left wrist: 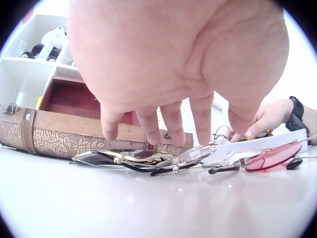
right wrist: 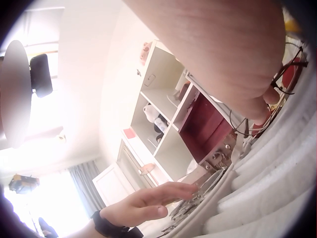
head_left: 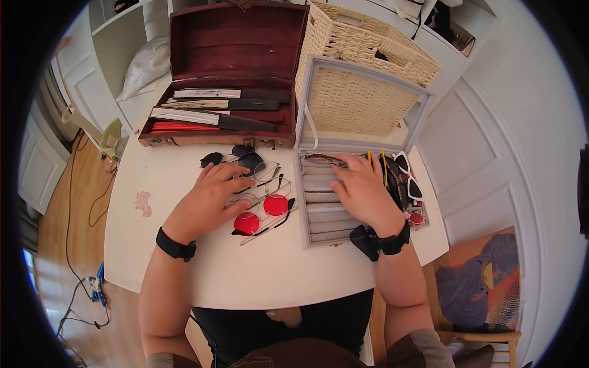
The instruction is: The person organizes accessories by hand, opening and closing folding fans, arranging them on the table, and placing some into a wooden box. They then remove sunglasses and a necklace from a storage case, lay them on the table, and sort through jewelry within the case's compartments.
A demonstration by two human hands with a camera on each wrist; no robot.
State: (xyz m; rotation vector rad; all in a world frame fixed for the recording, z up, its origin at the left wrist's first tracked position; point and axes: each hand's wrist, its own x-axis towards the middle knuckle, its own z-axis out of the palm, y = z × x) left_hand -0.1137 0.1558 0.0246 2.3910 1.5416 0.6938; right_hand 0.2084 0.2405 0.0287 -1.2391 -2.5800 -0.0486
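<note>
**Two hands among the eyewear, one above the table, one at the case**

The left hand [head_left: 211, 196] was spread wide, palm down, over a loose group of glasses on the white table [head_left: 245, 282]. Under and around its fingers lay dark-lensed sunglasses [head_left: 251, 162], clear wire-rimmed glasses [head_left: 258, 167] and round red-lensed sunglasses [head_left: 275, 205], the red pair nearest the thumb. The left hand gripped none of them.

The right hand [head_left: 368, 190] reached over the grey compartmented display case [head_left: 334, 244], its fingertips at the far end, beside brown-framed glasses [head_left: 322, 157] in the farthest compartment. The right wrist view showed its fingers close to thin frames, but whether they pinched one could not be told.

Along the right side of the case sat more eyewear, including white-framed sunglasses [head_left: 414, 189] and, at the near corner, a small red-lensed pair [head_left: 416, 218]. The case's clear-paned lid [head_left: 423, 116] stood raised, in front of a woven basket [head_left: 368, 37]. To its left, a dark red chest [head_left: 238, 46] stood open, holding what looked like folded fans [head_left: 178, 115]. A black band [head_left: 175, 245] circled the left wrist.
</note>
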